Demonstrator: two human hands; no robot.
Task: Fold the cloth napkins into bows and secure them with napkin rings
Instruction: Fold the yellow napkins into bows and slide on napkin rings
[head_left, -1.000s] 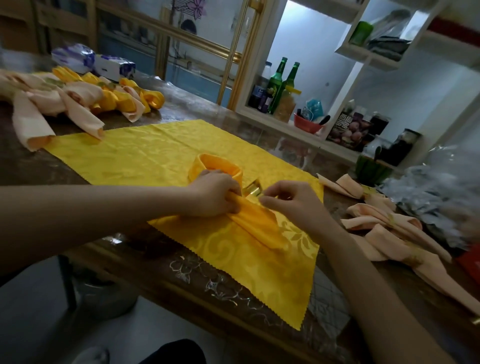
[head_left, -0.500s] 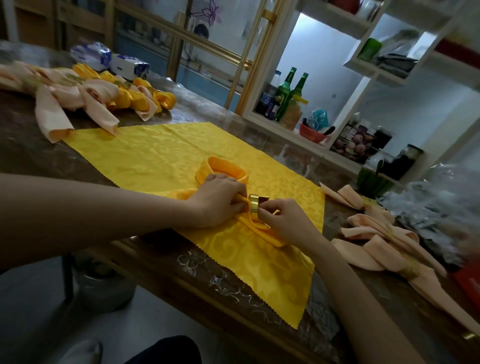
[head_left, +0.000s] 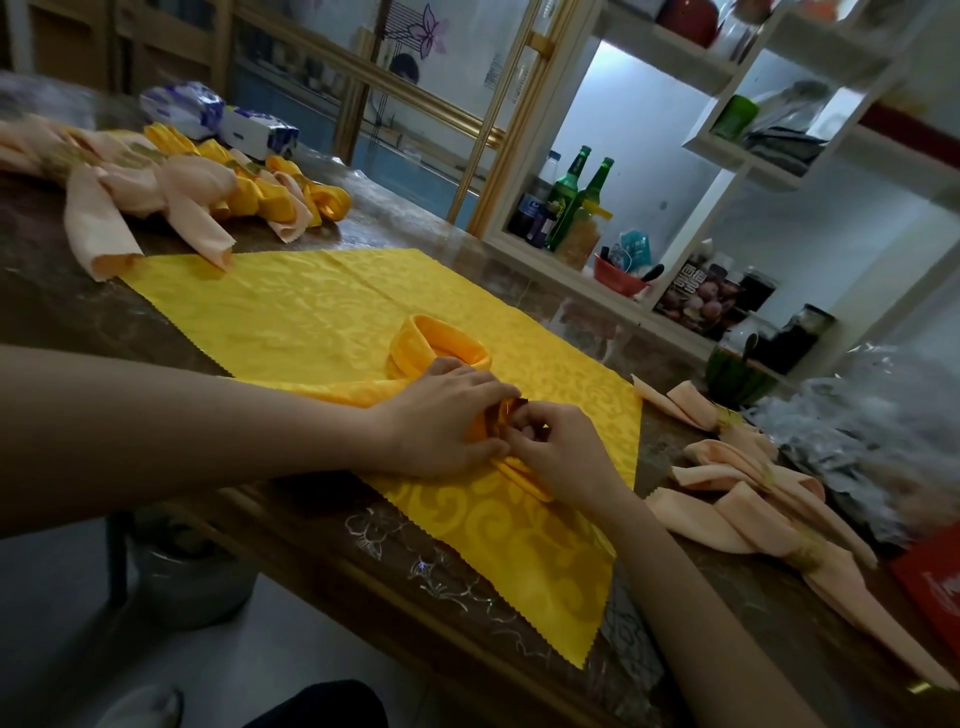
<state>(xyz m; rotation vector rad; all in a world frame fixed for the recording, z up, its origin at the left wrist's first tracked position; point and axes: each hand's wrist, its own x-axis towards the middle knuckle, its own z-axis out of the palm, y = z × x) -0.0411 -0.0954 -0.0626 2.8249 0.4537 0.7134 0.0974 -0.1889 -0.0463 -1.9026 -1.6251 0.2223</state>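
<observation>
1. Little of the writing in the room can be read. A dark packet on the white shelf at the far right carries pale printed characters above a picture of round fruit, but they are too blurred to make out.
2. Two green bottles stand side by side on the same shelf. Their labels are unreadable.
3. Blue-and-white wrapped packs lie at the far left of the desk. They show print that cannot be read.
4. A red box at the near right edge bears white marks, also illegible.
5. A yellow napkin, folded into a band and looped, lies in the middle of the desk on top of a flat yellow cloth with a swirl pattern.
6. The left hand reaches in from the left. Its fingers are curled over the gathered middle of the yellow napkin, clasping it. The loop rises just beyond its knuckles.
7. The right hand meets it from the right. It pinches a gold napkin ring between thumb and fingertips.
8. The ring sits between the two hands, touching both. A tail of the napkin runs under the right wrist towards the near side.
9. A heap of peach and yellow bows lies at the far left.
10. More peach bows lie to the right, near the right forearm.
</observation>
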